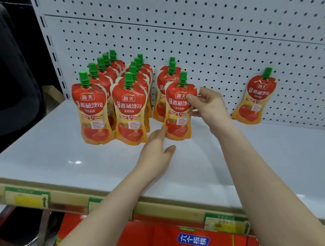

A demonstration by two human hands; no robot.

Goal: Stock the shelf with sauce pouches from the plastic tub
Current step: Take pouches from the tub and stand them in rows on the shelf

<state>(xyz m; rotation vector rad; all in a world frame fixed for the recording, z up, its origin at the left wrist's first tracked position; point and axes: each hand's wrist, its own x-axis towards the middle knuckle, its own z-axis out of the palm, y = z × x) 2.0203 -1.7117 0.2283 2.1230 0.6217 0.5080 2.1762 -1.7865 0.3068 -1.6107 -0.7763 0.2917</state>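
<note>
Held pouch: red-and-yellow plastic sauce pouch with green screw cap [177,112], upright on the white metal shelf [68,155], fronting row 3.
Right hand [209,106]: thumb and fingers pinch its upper right edge.
Left hand [156,146]: fingers straight, index tip touching its lower left corner.
Other pouches [92,111]: 2 rows just left; 1 lone pouch [256,98] leans on the white perforated back panel [228,31], well right.

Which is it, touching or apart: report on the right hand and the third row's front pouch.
Touching. The head view shows the right hand pinching the front pouch by its upper right edge.
</note>
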